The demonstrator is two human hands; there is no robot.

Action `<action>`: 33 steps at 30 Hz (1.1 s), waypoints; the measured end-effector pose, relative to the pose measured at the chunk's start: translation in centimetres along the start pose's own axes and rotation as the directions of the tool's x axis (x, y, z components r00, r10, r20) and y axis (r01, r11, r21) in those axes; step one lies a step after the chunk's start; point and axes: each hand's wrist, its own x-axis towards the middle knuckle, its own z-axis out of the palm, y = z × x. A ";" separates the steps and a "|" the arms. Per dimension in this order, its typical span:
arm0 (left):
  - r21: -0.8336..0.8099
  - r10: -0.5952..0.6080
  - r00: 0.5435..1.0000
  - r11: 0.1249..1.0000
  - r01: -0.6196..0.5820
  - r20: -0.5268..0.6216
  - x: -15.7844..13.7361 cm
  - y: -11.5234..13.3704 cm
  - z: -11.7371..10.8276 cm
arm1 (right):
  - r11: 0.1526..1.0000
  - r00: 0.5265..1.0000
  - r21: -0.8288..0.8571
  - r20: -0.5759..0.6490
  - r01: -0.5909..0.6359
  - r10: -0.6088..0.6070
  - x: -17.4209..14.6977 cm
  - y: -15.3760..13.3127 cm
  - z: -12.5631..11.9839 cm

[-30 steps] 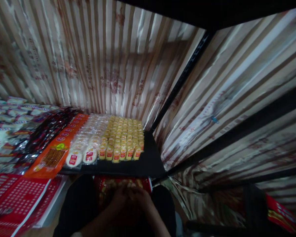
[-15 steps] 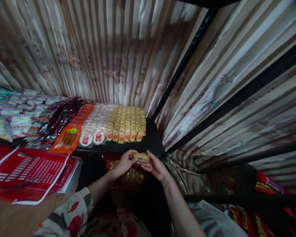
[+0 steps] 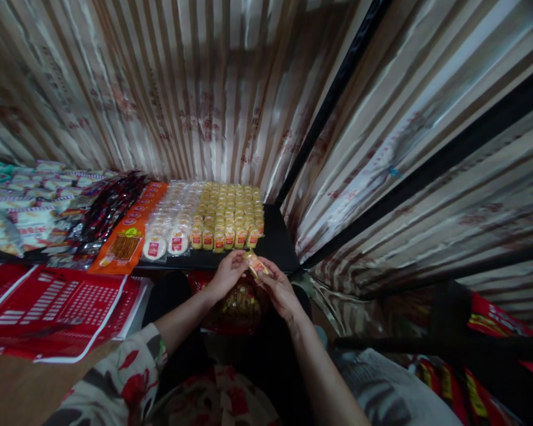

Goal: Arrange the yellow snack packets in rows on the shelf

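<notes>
Between my two hands is a small yellow wrapped snack (image 3: 256, 266) with a red-orange label facing up. My right hand (image 3: 279, 288) grips it from the right side, thumb on top. The fingertips of my left hand (image 3: 229, 273) are pinched at its left end. Below my hands, a red bag (image 3: 206, 322) between my knees holds more yellow wrapped snacks (image 3: 240, 305). Just ahead on the black table stand rows of the same yellow snacks (image 3: 228, 222), with labels showing on the front row.
Left of the rows lie round white packaged crackers (image 3: 166, 228), an orange snack packet (image 3: 124, 245), dark shiny packets (image 3: 111, 204) and white packets (image 3: 33, 216). The black table (image 3: 278, 248) ends at a dark pole. A red printed bag (image 3: 62, 310) hangs at its front. Striped curtains (image 3: 222, 89) surround it.
The yellow snack has turned from lying sideways to slanting, with its label now showing. Both hands have risen slightly toward the table edge.
</notes>
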 end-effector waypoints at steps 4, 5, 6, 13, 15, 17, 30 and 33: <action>0.177 0.031 0.999 0.984 -0.023 -0.042 1.1 -0.2 1.1 | 0.999 0.999 -0.034 0.002 0.033 -0.033 0.2 0.1 -0.2; 0.227 0.051 0.998 0.973 -0.040 -0.042 1.4 -0.1 1.4 | 0.998 0.999 -0.053 0.004 0.047 -0.046 0.3 0.1 -0.5; 0.272 0.073 0.997 0.960 -0.062 -0.029 1.8 0.0 1.7 | 0.995 0.998 -0.072 0.003 0.063 -0.063 0.4 0.0 -0.8; 0.508 0.243 0.935 0.790 -0.345 0.257 5.7 3.6 4.2 | 0.879 0.940 -0.415 -0.134 0.235 -0.315 3.9 -1.0 -3.9; 0.587 0.284 0.903 0.688 -0.426 0.323 7.4 4.7 4.8 | 0.768 0.894 -0.576 -0.137 0.279 -0.427 5.4 -1.8 -4.5; 0.662 0.294 0.880 0.581 -0.474 0.373 9.2 5.7 5.2 | 0.635 0.850 -0.710 -0.100 0.303 -0.517 6.9 -2.6 -4.7; 0.882 0.116 0.884 0.092 -0.463 0.452 15.3 7.5 5.4 | 0.352 0.863 -0.923 -0.045 0.157 -0.503 13.3 -1.9 -4.8; 0.888 0.107 0.888 0.071 -0.455 0.446 15.5 7.3 5.2 | 0.357 0.878 -0.923 -0.047 0.144 -0.476 14.1 -1.0 -4.8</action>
